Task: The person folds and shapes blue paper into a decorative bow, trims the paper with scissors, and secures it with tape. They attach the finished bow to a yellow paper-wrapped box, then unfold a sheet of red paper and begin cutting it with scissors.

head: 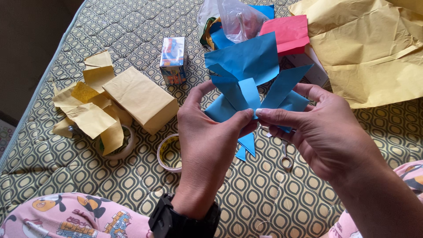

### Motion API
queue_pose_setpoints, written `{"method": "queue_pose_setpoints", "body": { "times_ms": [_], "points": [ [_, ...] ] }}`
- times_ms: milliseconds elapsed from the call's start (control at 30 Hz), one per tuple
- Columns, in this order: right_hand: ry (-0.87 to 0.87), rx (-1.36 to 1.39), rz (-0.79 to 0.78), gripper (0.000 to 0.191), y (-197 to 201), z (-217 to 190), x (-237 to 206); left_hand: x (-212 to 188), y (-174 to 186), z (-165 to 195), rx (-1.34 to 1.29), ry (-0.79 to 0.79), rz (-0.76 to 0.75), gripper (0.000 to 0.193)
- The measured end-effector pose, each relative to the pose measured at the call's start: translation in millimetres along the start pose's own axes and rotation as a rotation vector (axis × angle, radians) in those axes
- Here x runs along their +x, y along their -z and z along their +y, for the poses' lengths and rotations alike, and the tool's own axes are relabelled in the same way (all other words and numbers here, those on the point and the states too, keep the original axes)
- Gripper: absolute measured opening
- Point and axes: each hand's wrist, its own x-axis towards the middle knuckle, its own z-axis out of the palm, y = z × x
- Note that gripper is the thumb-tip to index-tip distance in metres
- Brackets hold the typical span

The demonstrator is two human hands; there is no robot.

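- The left hand (pixel 211 136) pinches the blue paper bow (pixel 253 90) between thumb and fingertips, gripping its centre fold from the left.
- The right hand (pixel 317 132) pinches the same centre fold from the right, its thumb tip meeting the left thumb; the other fingers curl behind the paper.
- The bow is held up above the patterned quilt (pixel 53 163), in the middle of the scene, its tails spreading out to the far left and far right.
- A black wristwatch (pixel 183 220) sits on the left wrist.
- Just beneath the left hand lies a roll of clear tape (pixel 166 154); another tape roll (pixel 121 147) lies further left.
- A box wrapped in tan paper (pixel 141 99) rests at the left, with crumpled tan paper scraps (pixel 88 114) beside it.
- A small printed carton (pixel 173 59) stands far of the box.
- Scissors (pixel 286 158) lie on the quilt under the right hand, partly hidden.
- A red paper sheet (pixel 286 33), a clear plastic bag (pixel 235 17) and a large tan paper sheet (pixel 370 53) lie at the far right.
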Motion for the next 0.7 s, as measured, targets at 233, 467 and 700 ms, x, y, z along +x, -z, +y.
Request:
{"method": "queue_pose_setpoints", "body": {
  "times_ms": [233,467,700],
  "points": [
    [0.069,0.009,-0.077,0.075,3.9,5.0,2.1,-1.1,-2.5,1.8,0.047,0.017,0.022,0.055],
    [0.093,-0.025,-0.117,0.07,6.6,6.4,4.0,-1.5,-2.8,-0.7,0.072,0.021,0.028,0.055],
    [0.05,-0.033,-0.185,0.052,14.6,8.2,1.5,0.9,-2.9,-4.2,-0.022,0.016,0.0,0.053]
  ]
}}
